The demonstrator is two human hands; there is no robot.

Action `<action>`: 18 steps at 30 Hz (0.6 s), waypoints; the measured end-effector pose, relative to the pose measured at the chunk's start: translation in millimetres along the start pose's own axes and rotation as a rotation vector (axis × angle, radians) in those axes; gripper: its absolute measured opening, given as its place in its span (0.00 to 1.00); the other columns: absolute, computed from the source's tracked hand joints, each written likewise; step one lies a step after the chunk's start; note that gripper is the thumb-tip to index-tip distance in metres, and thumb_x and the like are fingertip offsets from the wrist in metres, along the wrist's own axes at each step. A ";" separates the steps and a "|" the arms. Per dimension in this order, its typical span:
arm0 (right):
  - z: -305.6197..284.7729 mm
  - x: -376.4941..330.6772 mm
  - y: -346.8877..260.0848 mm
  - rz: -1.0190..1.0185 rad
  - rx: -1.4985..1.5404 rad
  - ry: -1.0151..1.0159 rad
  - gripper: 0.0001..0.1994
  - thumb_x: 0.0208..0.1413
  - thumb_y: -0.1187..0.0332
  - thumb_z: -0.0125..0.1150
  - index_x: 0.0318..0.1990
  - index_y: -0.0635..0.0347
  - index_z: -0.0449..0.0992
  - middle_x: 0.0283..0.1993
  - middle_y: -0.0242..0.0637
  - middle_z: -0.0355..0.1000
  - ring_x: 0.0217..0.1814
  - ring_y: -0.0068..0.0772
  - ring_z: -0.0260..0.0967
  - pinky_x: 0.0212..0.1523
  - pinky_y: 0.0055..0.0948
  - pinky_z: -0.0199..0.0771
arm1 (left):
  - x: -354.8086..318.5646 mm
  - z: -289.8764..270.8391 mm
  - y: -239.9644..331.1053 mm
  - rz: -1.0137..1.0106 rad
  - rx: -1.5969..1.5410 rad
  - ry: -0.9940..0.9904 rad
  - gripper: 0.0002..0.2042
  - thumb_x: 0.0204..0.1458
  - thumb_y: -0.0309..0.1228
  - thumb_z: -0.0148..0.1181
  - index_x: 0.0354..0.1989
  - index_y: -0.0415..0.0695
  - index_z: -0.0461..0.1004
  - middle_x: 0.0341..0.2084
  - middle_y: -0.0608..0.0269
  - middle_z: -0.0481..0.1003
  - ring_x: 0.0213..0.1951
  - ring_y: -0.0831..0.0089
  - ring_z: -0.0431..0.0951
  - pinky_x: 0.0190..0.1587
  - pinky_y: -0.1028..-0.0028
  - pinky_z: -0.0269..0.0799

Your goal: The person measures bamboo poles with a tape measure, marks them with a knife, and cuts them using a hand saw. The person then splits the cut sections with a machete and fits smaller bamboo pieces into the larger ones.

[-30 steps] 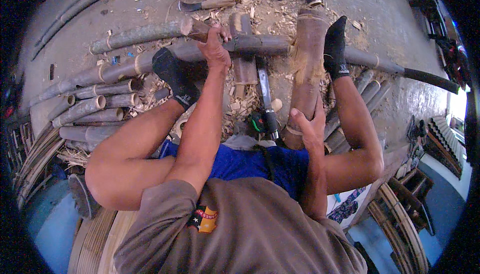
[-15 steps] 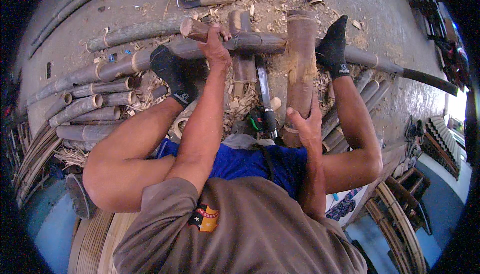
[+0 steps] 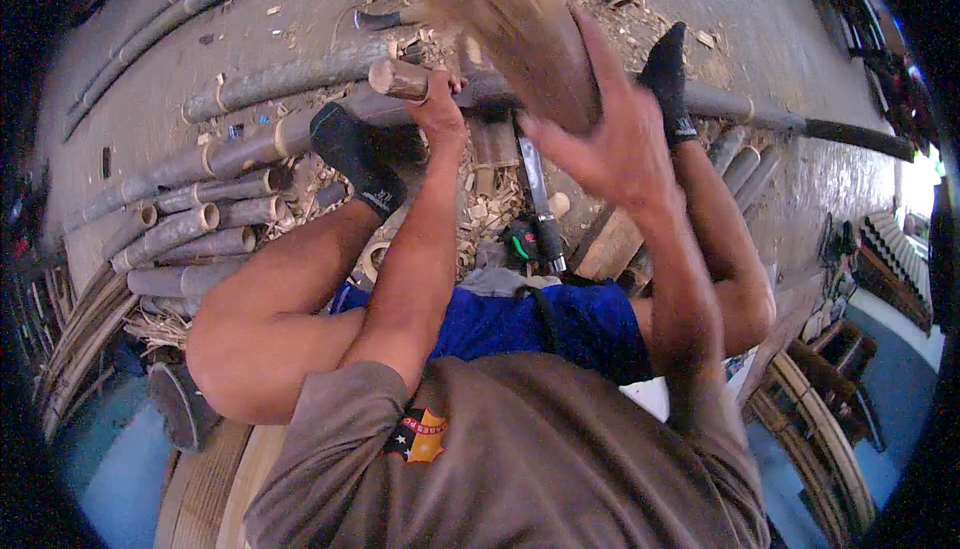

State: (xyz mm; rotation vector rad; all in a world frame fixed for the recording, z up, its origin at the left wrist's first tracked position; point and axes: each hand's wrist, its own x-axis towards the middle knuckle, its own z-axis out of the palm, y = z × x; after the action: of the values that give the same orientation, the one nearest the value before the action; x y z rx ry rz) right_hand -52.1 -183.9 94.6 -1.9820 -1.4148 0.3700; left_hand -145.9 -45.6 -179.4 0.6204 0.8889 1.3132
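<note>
A thick bamboo length (image 3: 520,39) is held up, slanting toward the top of the view; its upper part is smeared by motion and cut off by the frame. Around its lower end my right hand (image 3: 630,139) is closed, thumb on one side and fingers on the other. My left hand (image 3: 440,109) grips a short round wooden piece (image 3: 400,79) with a pale cut end, just above a long dark bamboo pole (image 3: 240,149). That pole lies crosswise on the floor near my black-socked feet.
Between my legs lie a long metal tool (image 3: 535,174) with a dark grip, a black-and-green object (image 3: 520,239) and wood chips (image 3: 490,211). Cut bamboo lengths (image 3: 175,239) are stacked at the left. A dark-bladed tool (image 3: 380,21) lies beyond the pole.
My right hand has lifted the thick bamboo length off the long pole and tilted it up to the left. My left hand keeps its grip, nearly in place.
</note>
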 end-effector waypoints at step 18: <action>-2.7 114.9 -95.8 -0.791 -0.315 -0.121 0.39 0.45 0.49 0.70 0.66 0.47 0.63 0.29 0.44 0.78 0.32 0.51 0.79 0.31 0.50 0.79 | 12.9 -24.8 -58.5 0.022 0.253 -0.169 0.11 0.54 0.25 0.61 0.45 0.41 0.70 0.39 0.60 0.75 0.39 0.68 0.75 0.39 0.67 0.74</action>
State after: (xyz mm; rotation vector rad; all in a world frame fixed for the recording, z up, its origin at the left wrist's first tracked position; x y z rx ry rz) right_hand -77.4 -61.2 176.4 -1.4590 -2.2938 -0.1031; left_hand -134.3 -45.7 -243.2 0.9273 0.9170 1.1568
